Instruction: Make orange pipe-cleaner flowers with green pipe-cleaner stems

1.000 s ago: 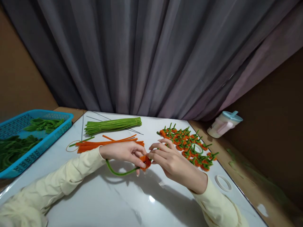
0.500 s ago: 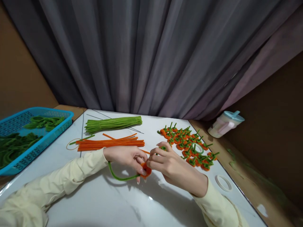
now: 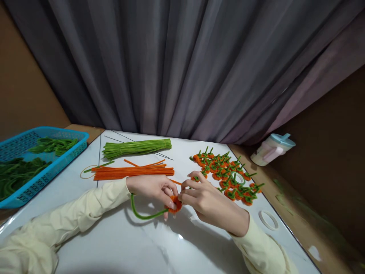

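My left hand (image 3: 155,190) is closed, pinching a small coiled orange pipe cleaner piece (image 3: 177,204) between thumb and fingers. A green pipe cleaner (image 3: 146,218) curves out of that piece and loops left under my wrist. On the other side, my right hand (image 3: 203,199) has thumb and fingertips drawn together at the right edge of the orange piece; what exactly lies between them is partly hidden. Just behind my hands lies a bundle of orange pipe cleaners (image 3: 131,173). Farther back is a bundle of green pipe cleaners (image 3: 137,147).
Several finished orange-and-green pieces (image 3: 225,167) cluster at the right, a tape roll (image 3: 237,178) among them. A white ring (image 3: 268,220) lies nearer me. A blue basket (image 3: 82,146) with green pipe cleaner shapes stands left. A lidded cup (image 3: 270,150) stands back right.
Both hands stay nearly in place around the orange piece. The piece has turned slightly in my fingers, and its coil shows a bit more clearly.
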A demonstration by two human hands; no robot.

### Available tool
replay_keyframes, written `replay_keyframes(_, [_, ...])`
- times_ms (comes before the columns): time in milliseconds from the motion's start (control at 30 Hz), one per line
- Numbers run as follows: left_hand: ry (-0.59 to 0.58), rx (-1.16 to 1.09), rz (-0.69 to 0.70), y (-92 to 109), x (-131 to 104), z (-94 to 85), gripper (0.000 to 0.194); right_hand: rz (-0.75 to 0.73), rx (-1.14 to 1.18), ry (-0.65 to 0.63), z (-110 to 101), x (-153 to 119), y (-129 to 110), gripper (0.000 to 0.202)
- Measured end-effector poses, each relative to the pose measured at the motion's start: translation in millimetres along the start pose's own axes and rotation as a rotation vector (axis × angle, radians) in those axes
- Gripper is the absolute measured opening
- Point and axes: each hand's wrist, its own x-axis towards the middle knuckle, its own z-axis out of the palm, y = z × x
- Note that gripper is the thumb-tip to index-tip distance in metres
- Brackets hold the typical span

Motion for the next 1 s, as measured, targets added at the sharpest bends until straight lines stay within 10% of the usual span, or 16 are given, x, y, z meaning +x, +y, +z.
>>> replay_keyframes(300, [-0.029, -0.037, 0.019, 1.6, 0.3, -2.0, 0.018, -0.053, -0.027, 0.152, 2.1, 3.5, -2.6, 0.026])
replay_keyframes(467, [0.139, 0.165, -0.024, 21.7, -16.3, -18.9, 0.035, -0.045, -0.049, 0.183, -3.1, 2.1, -5.1, 0.027])
replay_keyframes(700, [1.144, 0.951, 0.228, 55.3, -74.0, 2.8, 0.027, 0.039, -0.077, 0.246, -14.5, -0.6, -0.8, 0.032])
replay_keyframes(833, [0.831, 1.071, 0.403, 38.0, -56.9, 39.7, 0.024, 0.035, -0.033, 0.262, -19.0, -1.5, -2.2, 0.032])
replay_keyframes(1000, [0.597, 0.928, 0.274, 13.7, -18.3, 51.9, 0.024, -0.006, -0.053, 0.256, -21.0, -2.6, -9.8, 0.028])
